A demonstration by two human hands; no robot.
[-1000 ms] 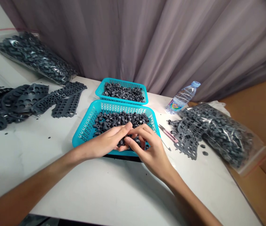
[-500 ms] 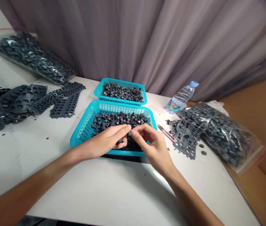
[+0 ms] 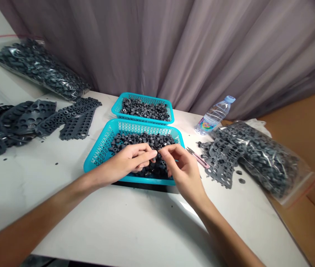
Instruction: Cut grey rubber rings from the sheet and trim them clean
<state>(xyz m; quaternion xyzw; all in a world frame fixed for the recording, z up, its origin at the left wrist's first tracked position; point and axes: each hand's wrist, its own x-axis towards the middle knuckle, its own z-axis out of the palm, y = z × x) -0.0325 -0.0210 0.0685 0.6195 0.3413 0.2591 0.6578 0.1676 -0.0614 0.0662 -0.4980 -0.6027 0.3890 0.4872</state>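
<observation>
Both hands are over the near turquoise basket [image 3: 93,157], which holds many small dark rubber rings [image 3: 157,139]. My left hand [image 3: 135,157] is closed, its thumb and fingers pinching a small dark rubber piece that shows just below the thumb tip. Close beside it, my right hand [image 3: 181,163] is closed in a pinch at the thumb and forefinger. Whatever lies between those right fingertips is too small to make out. Behind stands a second turquoise basket [image 3: 171,109] with more of the same dark rings.
Perforated rubber sheets [image 3: 76,122] and a filled plastic bag [image 3: 43,70] lie left. On the right are pink-handled thread snips [image 3: 199,158], a punched rubber sheet [image 3: 221,163], a water bottle [image 3: 213,115] and another filled bag [image 3: 265,159]. A curtain [image 3: 146,44] hangs behind the table.
My right fingertips have drawn slightly away from my left hand, to the right. The left hand has turned a little, its fingers now raised behind the thumb.
</observation>
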